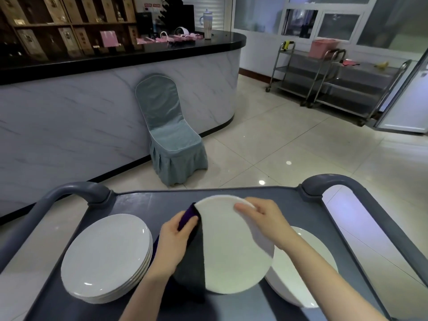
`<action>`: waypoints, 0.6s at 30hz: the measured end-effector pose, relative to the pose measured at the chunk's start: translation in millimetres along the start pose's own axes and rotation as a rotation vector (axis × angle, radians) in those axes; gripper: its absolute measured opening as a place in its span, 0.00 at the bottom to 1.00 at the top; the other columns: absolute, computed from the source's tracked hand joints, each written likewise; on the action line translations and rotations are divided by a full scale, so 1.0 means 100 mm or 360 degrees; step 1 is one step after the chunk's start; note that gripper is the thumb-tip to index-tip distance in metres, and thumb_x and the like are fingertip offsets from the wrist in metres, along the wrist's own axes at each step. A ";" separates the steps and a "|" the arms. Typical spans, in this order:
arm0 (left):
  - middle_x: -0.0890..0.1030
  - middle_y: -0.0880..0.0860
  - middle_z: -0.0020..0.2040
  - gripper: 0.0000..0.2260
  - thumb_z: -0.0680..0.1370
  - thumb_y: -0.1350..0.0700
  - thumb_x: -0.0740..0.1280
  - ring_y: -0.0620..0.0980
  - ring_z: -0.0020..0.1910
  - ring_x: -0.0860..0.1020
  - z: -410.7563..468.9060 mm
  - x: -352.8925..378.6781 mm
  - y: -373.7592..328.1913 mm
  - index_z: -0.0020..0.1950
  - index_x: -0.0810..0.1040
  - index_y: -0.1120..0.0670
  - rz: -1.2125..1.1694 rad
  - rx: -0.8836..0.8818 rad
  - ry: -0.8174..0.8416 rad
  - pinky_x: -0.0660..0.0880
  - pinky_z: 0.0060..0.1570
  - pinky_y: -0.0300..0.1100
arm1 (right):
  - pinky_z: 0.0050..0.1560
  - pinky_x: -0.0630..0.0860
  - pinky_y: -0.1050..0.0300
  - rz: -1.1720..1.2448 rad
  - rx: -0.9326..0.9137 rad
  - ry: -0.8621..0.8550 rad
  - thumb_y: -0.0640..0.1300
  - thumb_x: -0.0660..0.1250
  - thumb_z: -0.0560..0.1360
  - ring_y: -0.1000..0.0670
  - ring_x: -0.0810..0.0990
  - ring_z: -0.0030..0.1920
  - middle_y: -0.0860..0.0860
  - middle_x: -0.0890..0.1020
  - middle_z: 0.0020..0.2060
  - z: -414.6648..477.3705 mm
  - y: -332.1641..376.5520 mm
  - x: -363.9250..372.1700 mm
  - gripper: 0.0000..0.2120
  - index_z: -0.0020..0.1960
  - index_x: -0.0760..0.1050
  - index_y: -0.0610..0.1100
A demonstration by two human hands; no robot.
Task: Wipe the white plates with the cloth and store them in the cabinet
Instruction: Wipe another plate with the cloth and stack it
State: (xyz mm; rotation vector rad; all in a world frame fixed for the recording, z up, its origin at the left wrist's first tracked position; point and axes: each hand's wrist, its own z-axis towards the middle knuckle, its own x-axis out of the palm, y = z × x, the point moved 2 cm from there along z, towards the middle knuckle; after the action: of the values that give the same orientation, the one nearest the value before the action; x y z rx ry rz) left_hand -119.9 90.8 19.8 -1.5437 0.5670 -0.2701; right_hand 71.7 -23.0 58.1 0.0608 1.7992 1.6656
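Note:
A white plate (231, 251) is held tilted above the grey cart top (143, 200). My right hand (264, 218) grips its upper right rim. My left hand (176, 237) holds a dark purple cloth (188, 218) against the plate's left edge, and the cloth hangs down over the plate's left part. A stack of several white plates (104, 258) sits on the cart at the left. Another white plate (301, 274) lies on the cart at the right, partly hidden by my right forearm and the held plate.
The cart has raised grey handles at the left (76, 188) and right (333, 181). Beyond it stand a blue-covered chair (171, 140) against a marble-fronted counter (92, 112), tiled floor, and steel trolleys (335, 84) at the far right.

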 end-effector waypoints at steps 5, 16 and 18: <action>0.83 0.54 0.46 0.08 0.81 0.51 0.64 0.55 0.51 0.81 -0.11 0.25 0.30 0.46 0.81 0.51 -0.0660 -0.0596 -0.0618 0.77 0.57 0.54 | 0.41 0.73 0.56 0.1165 0.0612 -0.0984 0.45 0.66 0.79 0.48 0.77 0.36 0.50 0.79 0.34 -0.20 -0.13 0.56 0.13 0.39 0.76 0.39; 0.82 0.57 0.43 0.09 0.81 0.56 0.65 0.54 0.43 0.78 0.11 -0.20 0.14 0.44 0.80 0.58 -0.0552 -0.0605 -0.0589 0.75 0.43 0.45 | 0.73 0.57 0.67 -0.0407 -0.0286 -0.0230 0.55 0.69 0.77 0.62 0.59 0.76 0.60 0.61 0.77 -0.60 -0.43 0.38 0.32 0.76 0.58 0.63; 0.83 0.59 0.44 0.10 0.81 0.57 0.65 0.56 0.43 0.79 0.17 -0.26 0.11 0.47 0.80 0.62 -0.0520 -0.0621 -0.0474 0.75 0.46 0.47 | 0.78 0.54 0.50 -0.1113 -0.0861 -0.0002 0.60 0.65 0.78 0.51 0.55 0.79 0.54 0.57 0.80 -0.61 -0.48 0.36 0.31 0.78 0.60 0.55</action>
State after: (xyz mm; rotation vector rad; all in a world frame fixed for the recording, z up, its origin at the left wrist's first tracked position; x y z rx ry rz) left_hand -135.1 119.3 12.3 -2.0140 0.1310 -0.1764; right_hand 33.1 -68.3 -3.2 -0.7182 1.1097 1.5391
